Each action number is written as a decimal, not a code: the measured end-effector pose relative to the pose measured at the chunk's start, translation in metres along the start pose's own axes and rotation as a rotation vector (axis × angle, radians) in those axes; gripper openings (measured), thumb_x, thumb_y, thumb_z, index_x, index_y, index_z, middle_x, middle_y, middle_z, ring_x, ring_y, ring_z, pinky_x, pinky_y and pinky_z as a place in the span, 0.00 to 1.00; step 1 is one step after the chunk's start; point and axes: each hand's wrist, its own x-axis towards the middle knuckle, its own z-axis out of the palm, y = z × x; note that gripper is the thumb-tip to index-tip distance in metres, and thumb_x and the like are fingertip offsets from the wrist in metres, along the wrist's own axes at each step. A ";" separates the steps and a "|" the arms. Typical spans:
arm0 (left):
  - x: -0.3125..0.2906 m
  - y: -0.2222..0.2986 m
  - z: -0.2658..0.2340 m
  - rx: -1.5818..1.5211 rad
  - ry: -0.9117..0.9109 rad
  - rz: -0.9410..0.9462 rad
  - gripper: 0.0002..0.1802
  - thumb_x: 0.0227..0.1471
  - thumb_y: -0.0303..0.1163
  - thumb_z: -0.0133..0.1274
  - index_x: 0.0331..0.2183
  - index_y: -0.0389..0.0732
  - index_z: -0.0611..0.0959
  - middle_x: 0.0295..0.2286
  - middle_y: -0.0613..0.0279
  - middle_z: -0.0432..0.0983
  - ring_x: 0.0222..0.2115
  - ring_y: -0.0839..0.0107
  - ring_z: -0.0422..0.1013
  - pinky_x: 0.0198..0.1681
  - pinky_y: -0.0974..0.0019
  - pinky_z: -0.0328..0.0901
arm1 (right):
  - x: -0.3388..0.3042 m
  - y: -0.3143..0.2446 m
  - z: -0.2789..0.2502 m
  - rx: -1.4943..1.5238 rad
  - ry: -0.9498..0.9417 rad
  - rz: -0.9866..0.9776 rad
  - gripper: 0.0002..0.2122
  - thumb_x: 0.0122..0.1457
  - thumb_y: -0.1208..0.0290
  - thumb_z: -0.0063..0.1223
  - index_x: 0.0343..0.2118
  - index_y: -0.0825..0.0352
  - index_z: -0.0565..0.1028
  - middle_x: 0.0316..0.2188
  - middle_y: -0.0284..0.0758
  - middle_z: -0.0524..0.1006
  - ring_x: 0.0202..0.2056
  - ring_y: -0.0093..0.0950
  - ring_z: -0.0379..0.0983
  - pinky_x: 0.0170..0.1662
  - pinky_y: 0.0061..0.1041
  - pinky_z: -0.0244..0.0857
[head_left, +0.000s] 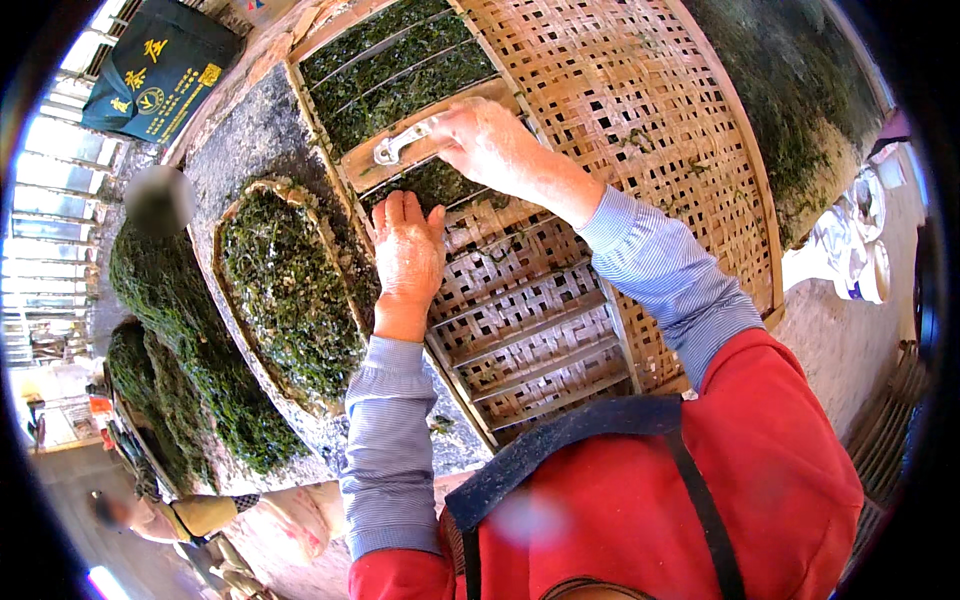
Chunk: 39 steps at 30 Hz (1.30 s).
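A long wooden frame (617, 325) with thin cross slats lies over a woven bamboo mat (650, 110). Its far compartments hold dark green leaves (395, 75), while the near ones show bare weave. My right hand (485, 138) is closed round the metal handle (393, 147) of a flat wooden board (360, 170) that spans the frame. Just nearer than the board, my left hand (408, 255) rests with fingers stretched out at the edge of a compartment of leaves (430, 183). Its fingertips touch the leaves or the slat; I cannot tell which.
Left of the frame stands a shallow basket (240, 345) heaped with chopped leaves. Larger leaf piles (185, 320) lie farther left, and another (765, 90) at far right. A dark green bag (165, 75) sits at far left. A person (170, 520) is at lower left.
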 end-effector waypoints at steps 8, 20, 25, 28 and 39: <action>0.033 -0.036 -0.063 -0.757 0.111 -0.596 0.20 0.56 0.42 0.47 0.37 0.32 0.78 0.25 0.59 0.75 0.26 0.74 0.70 0.31 0.70 0.66 | 0.028 0.006 0.018 -0.387 -0.024 -0.155 0.02 0.50 0.71 0.52 0.26 0.61 0.74 0.25 0.33 0.74 0.35 0.31 0.72 0.38 0.40 0.64; 0.011 -0.012 -0.010 0.036 -0.118 -0.055 0.53 0.32 0.55 0.61 0.55 0.35 0.61 0.55 0.51 0.57 0.58 0.54 0.49 0.59 0.50 0.45 | -0.012 0.002 0.008 -0.212 0.021 -0.368 0.19 0.46 0.63 0.58 0.42 0.61 0.72 0.47 0.36 0.68 0.52 0.37 0.61 0.52 0.40 0.56; 0.005 -0.016 0.013 0.035 -0.127 -0.073 0.52 0.38 0.55 0.56 0.55 0.30 0.58 0.57 0.45 0.51 0.60 0.52 0.45 0.60 0.51 0.41 | -0.021 0.020 0.023 -0.116 -0.041 -0.329 0.23 0.51 0.62 0.54 0.51 0.62 0.67 0.54 0.38 0.63 0.56 0.38 0.57 0.58 0.36 0.52; 0.012 -0.012 0.009 0.027 -0.143 -0.048 0.51 0.41 0.57 0.53 0.56 0.29 0.56 0.58 0.44 0.49 0.60 0.51 0.43 0.61 0.51 0.38 | -0.026 0.021 0.013 -0.021 0.008 -0.234 0.22 0.57 0.60 0.48 0.53 0.60 0.66 0.56 0.38 0.61 0.57 0.36 0.57 0.59 0.34 0.51; -0.021 -0.057 -0.036 -0.349 0.004 -0.063 0.36 0.44 0.42 0.55 0.52 0.34 0.65 0.55 0.47 0.55 0.59 0.50 0.45 0.60 0.51 0.42 | -0.006 -0.114 0.049 0.624 0.662 0.230 0.25 0.54 0.79 0.53 0.55 0.71 0.60 0.54 0.43 0.63 0.53 0.31 0.63 0.54 0.27 0.59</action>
